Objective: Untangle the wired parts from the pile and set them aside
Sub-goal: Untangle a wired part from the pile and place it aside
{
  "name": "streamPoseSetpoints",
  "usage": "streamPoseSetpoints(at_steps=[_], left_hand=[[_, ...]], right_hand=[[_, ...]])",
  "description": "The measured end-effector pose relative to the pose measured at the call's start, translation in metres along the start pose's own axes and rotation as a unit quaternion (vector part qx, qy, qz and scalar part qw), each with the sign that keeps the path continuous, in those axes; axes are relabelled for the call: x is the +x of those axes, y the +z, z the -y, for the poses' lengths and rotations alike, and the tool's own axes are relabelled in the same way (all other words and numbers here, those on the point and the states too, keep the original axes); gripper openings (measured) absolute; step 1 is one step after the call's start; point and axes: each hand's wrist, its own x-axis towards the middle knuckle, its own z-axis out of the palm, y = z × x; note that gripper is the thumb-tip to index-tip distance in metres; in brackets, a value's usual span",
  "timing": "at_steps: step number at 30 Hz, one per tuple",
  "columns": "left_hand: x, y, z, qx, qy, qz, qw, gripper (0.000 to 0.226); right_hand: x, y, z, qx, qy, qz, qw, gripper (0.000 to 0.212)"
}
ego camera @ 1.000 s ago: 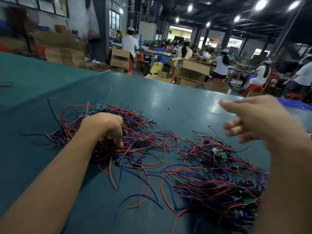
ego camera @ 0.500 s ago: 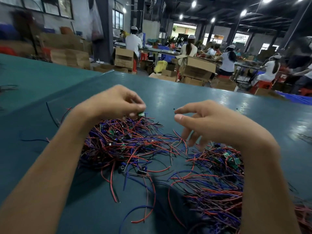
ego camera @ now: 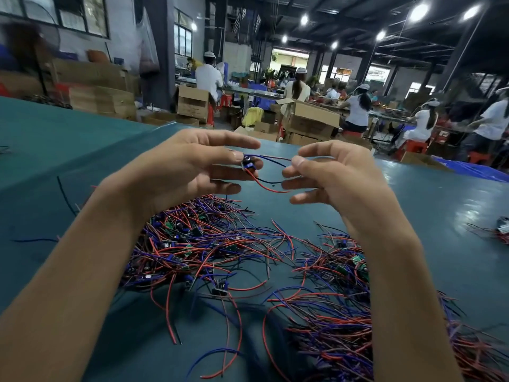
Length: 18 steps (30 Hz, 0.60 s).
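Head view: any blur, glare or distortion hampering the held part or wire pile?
Head view: left hand, right hand and the small black part with red and blue leads are sharp; ceiling lamps blow out, leaving sheen on the teal table; edges bend, background workers blur; forearm shadows dim the red-blue wire pile.

Table (ego camera: 82, 150) glossy teal; pile (ego camera: 209, 244) mixed red, blue, purple and black wires, flecked with small green boards (ego camera: 358, 259); part (ego camera: 248, 165) dark blue-black with red, blue and black leads; boxes (ego camera: 311, 119) brown; stools (ego camera: 413, 146) red; shirts (ego camera: 208, 78) white; bag (ego camera: 252, 115) yellow.
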Motion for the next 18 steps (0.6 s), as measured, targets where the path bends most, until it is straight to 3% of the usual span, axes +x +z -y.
streamPoseSetpoints(at_steps=[3, 6, 9, 13, 18], left_hand=[[0.003, 0.005, -0.004, -0.029, -0.026, -0.068, 0.997, 0.034], [0.006, 0.012, -0.004, -0.066, -0.049, -0.133, 0.988, 0.040], [0.007, 0.019, -0.002, -0.099, -0.049, -0.155, 0.982, 0.041], [0.009, 0.024, 0.002, -0.152, -0.060, -0.121, 0.979, 0.037], [0.010, 0.023, 0.007, -0.101, -0.091, -0.033, 0.990, 0.026]], right_hand=[[0.002, -0.005, 0.000, -0.026, -0.006, -0.029, 0.999, 0.009], [-0.001, -0.010, -0.003, -0.136, 0.024, 0.049, 0.989, 0.012], [-0.001, -0.008, -0.004, -0.204, 0.021, 0.062, 0.977, 0.013], [0.002, -0.005, -0.004, -0.195, 0.005, 0.089, 0.977, 0.039], [-0.001, -0.007, -0.006, -0.095, -0.047, 0.134, 0.985, 0.022]])
